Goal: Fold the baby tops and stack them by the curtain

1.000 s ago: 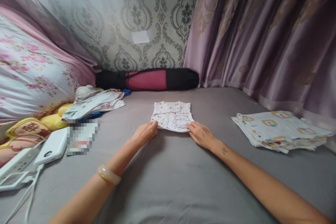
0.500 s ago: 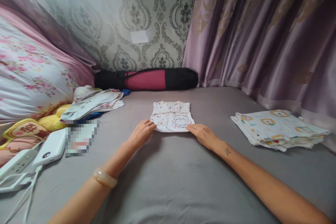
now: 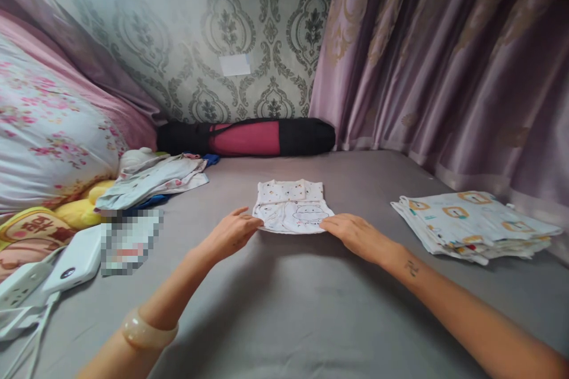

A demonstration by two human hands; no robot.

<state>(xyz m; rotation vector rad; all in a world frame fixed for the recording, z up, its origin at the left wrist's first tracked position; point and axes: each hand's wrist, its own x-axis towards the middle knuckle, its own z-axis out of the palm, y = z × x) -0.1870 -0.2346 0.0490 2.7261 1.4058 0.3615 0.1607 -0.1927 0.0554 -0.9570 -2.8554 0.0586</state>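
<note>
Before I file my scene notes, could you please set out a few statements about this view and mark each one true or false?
1. The left hand and the right hand both hold the near edge of the folded white cloth. True.
2. The folded white cloth is completely plain. False: it bears a drawn cartoon figure.
3. A bangle is worn on the left arm. True.
4. The stack of cloths lies to the right of the folded white cloth. True.
5. The right hand rests on that stack. False: it is apart from it.
</note>
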